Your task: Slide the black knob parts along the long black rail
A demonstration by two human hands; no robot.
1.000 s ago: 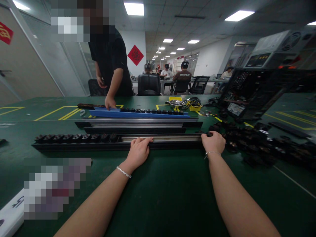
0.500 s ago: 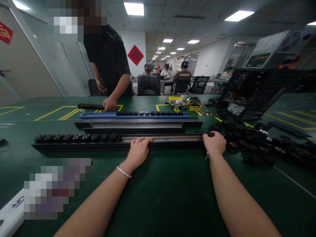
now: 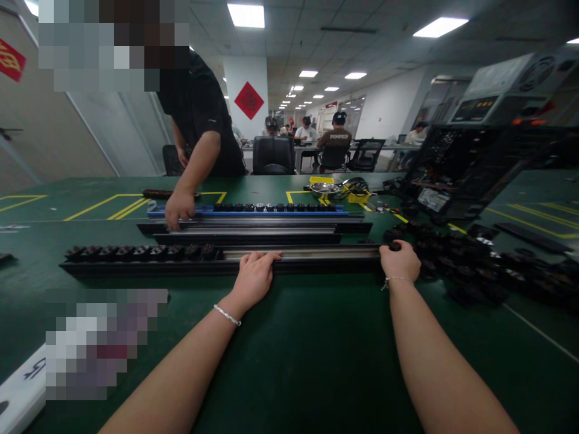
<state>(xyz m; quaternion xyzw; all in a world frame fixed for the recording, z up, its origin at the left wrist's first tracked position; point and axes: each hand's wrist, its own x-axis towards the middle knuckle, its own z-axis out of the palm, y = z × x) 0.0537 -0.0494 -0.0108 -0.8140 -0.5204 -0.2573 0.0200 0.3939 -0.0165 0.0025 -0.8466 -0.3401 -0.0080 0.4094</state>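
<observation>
White item (image 3: 22, 386): at lower left on the green table (image 3: 298, 361), set at a slant; its upper part is pixelated.
Row of black parts (image 3: 138, 254): seated side by side in the left portion of the front rail.
Front rail (image 3: 316, 265): a long black length lying crosswise on the table before the person; its silver channel shows from the row's end to the right hand.
Co-worker's hand (image 3: 180, 208): reaches down from across the table to the left part of the back rails; whether it grips cannot be told.
Left hand (image 3: 254, 275): fingers bent over the front rail near its middle, touching it; I cannot tell if they clasp it.
Back rails (image 3: 253, 230): black and silver, lying beyond the front rail, with the blue rail (image 3: 280, 214) behind them.
Metal bowl (image 3: 324, 188): farther off, beside yellow trays.
Right hand (image 3: 400, 260): closed on a small black part (image 3: 395, 246) at the front rail's right end.
Pile of black parts (image 3: 474, 268): heaped just right of that hand.
Open computer case (image 3: 452, 163): behind the pile.
</observation>
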